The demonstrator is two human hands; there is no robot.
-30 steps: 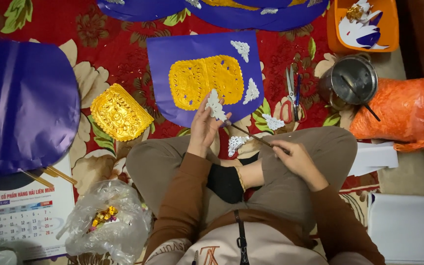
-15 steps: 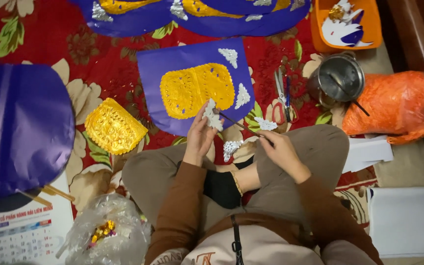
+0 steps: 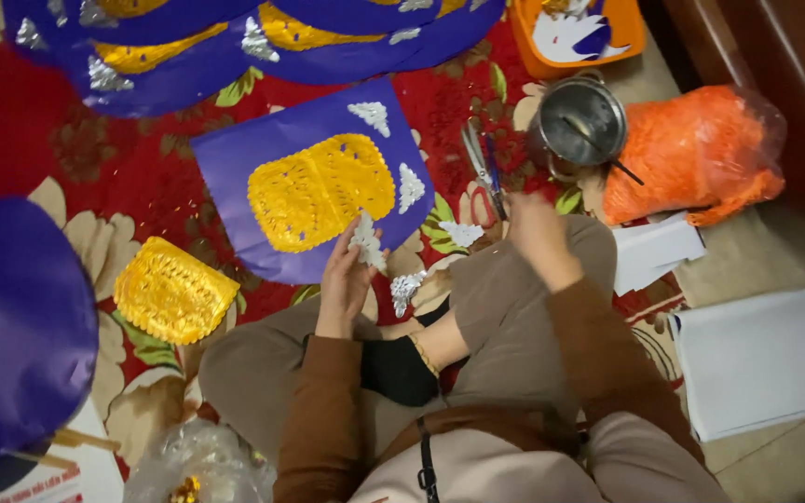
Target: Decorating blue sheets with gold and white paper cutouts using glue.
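My left hand (image 3: 344, 279) holds a silver foil cutout (image 3: 366, 242) at the near edge of a purple paper sheet (image 3: 235, 154). That sheet carries a gold foil panel (image 3: 320, 191) and two silver corner pieces. My right hand (image 3: 538, 233), blurred, reaches out over my right knee toward the scissors (image 3: 482, 168) and a steel pot (image 3: 578, 126) with a stick in it. Whether it holds anything I cannot tell. More silver cutouts (image 3: 405, 289) lie on the floor by my knees.
A loose gold foil panel (image 3: 172, 295) lies left of my leg. A large purple sheet (image 3: 11, 326) is at far left, finished purple sheets (image 3: 188, 56) at the top. An orange bag (image 3: 691, 154), an orange tray (image 3: 584, 33) and white paper stacks (image 3: 761, 359) sit on the right.
My right hand has left my lap and moved up and right toward the scissors and pot. The left hand stays at the sheet's edge with the silver cutout. The view has moved closer.
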